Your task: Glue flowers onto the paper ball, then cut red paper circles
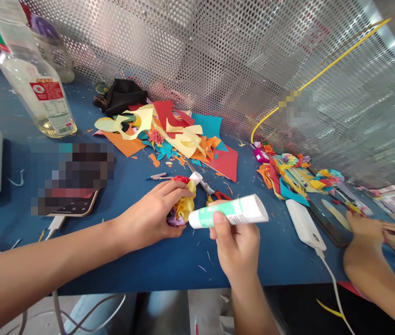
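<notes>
My left hand (162,209) is wrapped around a ball of paper flowers (185,207) in yellow, red and purple, held just over the blue table. My right hand (237,246) grips a white and green glue tube (234,212), with its narrow end pointing left against or close to the flowers. I cannot tell whether the two touch. A small white cap (195,177) shows just behind the flowers. Scissors (218,193) with red and black handles lie beyond the tube, and a pen (157,177) lies past my left hand.
Coloured paper scraps (183,130) pile up by the perforated metal panel (211,56). On the left stand a clear bottle (49,93) and a phone (79,186) on a cable. To the right lie a white power bank (305,224) and a co-worker's hands (365,228).
</notes>
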`<state>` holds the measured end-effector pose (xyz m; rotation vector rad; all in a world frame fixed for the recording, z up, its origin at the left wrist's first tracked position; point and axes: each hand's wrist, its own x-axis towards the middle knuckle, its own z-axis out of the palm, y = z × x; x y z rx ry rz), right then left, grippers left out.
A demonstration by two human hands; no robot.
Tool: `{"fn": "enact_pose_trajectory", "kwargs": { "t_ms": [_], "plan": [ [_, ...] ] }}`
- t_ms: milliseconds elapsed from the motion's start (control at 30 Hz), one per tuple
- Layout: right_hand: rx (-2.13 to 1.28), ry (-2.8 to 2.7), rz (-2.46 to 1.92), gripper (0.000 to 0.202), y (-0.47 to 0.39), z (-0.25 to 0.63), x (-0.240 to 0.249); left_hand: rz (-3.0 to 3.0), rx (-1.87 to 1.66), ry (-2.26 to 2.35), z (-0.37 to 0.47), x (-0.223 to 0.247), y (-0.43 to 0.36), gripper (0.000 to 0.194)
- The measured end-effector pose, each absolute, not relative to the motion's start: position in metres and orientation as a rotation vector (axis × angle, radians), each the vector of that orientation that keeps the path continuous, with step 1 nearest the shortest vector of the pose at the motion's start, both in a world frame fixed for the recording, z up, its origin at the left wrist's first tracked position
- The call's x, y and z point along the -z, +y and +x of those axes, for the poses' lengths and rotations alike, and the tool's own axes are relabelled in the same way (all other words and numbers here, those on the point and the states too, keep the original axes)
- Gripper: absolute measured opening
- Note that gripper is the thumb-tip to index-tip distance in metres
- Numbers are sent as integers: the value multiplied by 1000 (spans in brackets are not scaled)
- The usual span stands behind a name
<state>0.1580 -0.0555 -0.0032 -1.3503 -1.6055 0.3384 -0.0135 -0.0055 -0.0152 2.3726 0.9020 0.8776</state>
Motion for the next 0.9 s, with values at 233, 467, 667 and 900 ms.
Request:
{"fn": "enact_pose_trajectory", "kwargs": {
  "t_ms": [233, 467, 667, 900],
  "plan": [
    [-96, -1903, -1100, 17, -49, 157, 1, 2362, -881, 921, -13, 16, -6, 50],
    [-37, -2035, -1089, 23, -42, 165, -4, 2325, -877, 913, -13, 15, -6, 52],
    [334, -2339, -907, 42, -38, 181, 0, 2230, -895, 948, -13, 14, -4, 56],
    [305, -2336, -829, 38, -39, 183, 2, 2207, -880, 963, -14, 13, -4, 54]
  ]
}}
